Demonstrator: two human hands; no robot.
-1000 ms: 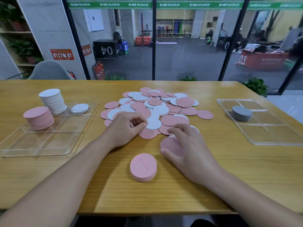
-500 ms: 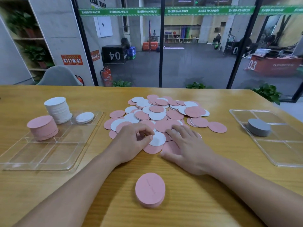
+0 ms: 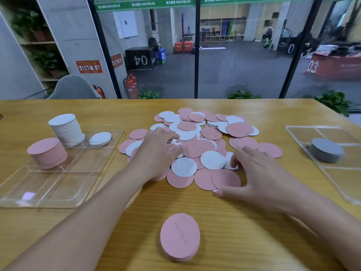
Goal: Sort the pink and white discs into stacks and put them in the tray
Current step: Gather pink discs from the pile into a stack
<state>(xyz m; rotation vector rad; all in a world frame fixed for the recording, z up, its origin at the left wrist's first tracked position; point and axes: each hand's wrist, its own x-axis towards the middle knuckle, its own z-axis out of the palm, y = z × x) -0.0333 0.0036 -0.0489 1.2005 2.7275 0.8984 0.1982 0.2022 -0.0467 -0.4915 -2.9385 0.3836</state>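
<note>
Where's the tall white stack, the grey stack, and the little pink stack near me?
tall white stack [image 3: 66, 127]: head view, on its side wall.
grey stack [image 3: 327, 148]: head view, on its top face.
little pink stack [image 3: 180, 236]: head view, on its top disc.

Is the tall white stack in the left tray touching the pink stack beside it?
Cannot tell. In the head view the pink stack overlaps the white stack's base, hiding whether they touch or a gap lies between.
</note>
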